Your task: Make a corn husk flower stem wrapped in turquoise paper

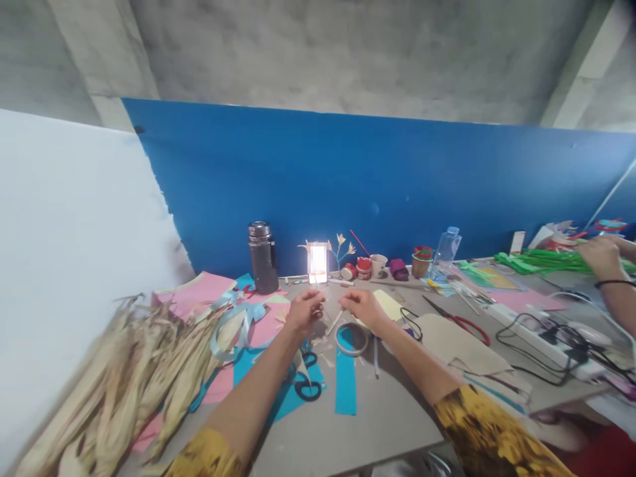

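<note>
My left hand (307,311) is raised over the middle of the table, its fingers pinched on something too thin to make out. Close to its right, my right hand (362,308) pinches a thin pale strip (335,322) that slants down to the left. The two hands are apart. Below my right hand lies a roll of tape (352,339) on a blue paper strip (346,387). Black-handled scissors (308,389) rest on blue paper under my left forearm. Behind the hands stands a bright, glowing screen (318,263).
Dried husks (144,377) cover the left side. A dark flask (263,258), a paper cup (378,265) and a clear bottle (446,255) stand along the blue partition. Red-handled scissors (467,324) and a power strip (541,338) lie right. Another person's hand (601,258) is far right.
</note>
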`<state>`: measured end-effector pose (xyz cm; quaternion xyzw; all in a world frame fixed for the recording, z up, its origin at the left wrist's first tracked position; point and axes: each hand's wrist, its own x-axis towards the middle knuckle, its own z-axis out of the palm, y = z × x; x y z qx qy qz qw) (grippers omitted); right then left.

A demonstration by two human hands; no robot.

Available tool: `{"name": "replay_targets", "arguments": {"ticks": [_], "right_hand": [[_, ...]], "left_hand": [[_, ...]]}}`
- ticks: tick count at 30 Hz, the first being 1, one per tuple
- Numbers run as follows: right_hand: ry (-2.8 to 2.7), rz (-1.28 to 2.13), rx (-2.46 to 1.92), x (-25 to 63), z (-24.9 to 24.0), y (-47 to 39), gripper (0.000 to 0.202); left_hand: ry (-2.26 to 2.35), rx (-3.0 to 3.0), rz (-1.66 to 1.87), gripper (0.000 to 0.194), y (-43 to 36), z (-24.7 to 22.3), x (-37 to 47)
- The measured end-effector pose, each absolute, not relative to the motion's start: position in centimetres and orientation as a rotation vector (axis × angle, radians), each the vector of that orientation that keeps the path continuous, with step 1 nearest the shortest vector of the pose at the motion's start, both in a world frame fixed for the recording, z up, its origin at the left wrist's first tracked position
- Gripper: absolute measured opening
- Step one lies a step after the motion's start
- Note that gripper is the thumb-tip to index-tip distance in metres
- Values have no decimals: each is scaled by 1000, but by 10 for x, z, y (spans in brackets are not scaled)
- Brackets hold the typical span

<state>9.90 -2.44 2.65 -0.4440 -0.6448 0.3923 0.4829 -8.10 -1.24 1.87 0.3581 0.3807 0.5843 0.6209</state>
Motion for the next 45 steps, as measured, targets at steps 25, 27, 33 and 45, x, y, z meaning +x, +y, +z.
{"name": "replay_targets", "arguments": {"ticks": [25, 27, 33, 45], "right_hand": [[-2066, 231, -1224, 108, -5, -33, 27], [-2073, 220, -1212, 108, -6, -33, 25], [-1905, 463, -1148, 106, -6, -33, 23], [-1594, 636, -1190, 120, 15, -33, 35]], "left_hand": [[954, 828, 1337, 39, -25, 6, -75], [973, 819, 1376, 39, -21, 5, -78], [1027, 975, 1332, 30, -26, -1, -72], [1227, 1538, 1248, 6, -51, -4, -50]]}}
